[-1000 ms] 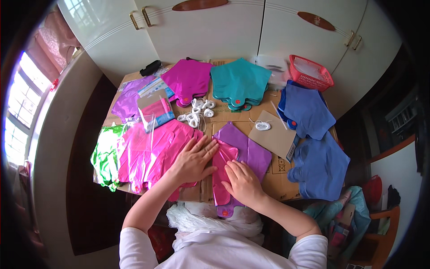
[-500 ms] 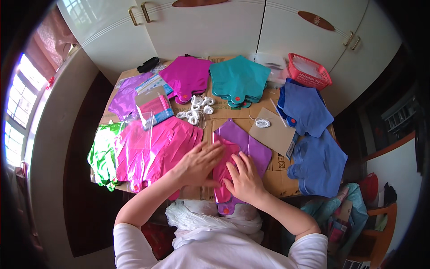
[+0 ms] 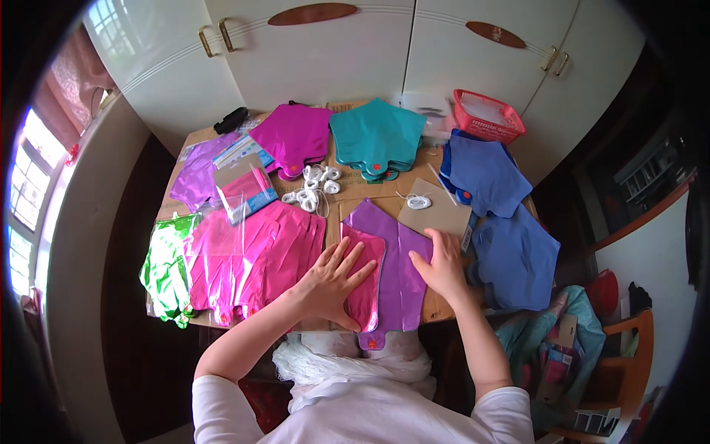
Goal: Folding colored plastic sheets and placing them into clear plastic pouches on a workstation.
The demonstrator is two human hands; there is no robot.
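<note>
My left hand [image 3: 331,281] lies flat with spread fingers on a folded pink foil sheet [image 3: 370,292], which looks like a flat balloon. Under that is a larger purple foil sheet [image 3: 403,266], its corner pointing away from me and a tab with a red mark hanging over the table's near edge. My right hand [image 3: 446,263], thumb and fingers apart, is at the purple sheet's right edge; whether it touches cannot be told. Beyond lies a brown card [image 3: 436,211] with a small white string coil [image 3: 418,201] on it.
Pink foil sheets [image 3: 274,248] and a green one [image 3: 166,255] lie left; blue ones [image 3: 514,255] lie right. Magenta [image 3: 292,137] and teal [image 3: 379,133] stacks sit at the back, near white string coils [image 3: 310,194], a pink package [image 3: 248,185] and a red basket [image 3: 488,118].
My right hand has moved off the pink sheet, right and away from me, to the purple sheet's right edge. My left hand has settled flat on the pink sheet. The view has shifted slightly.
</note>
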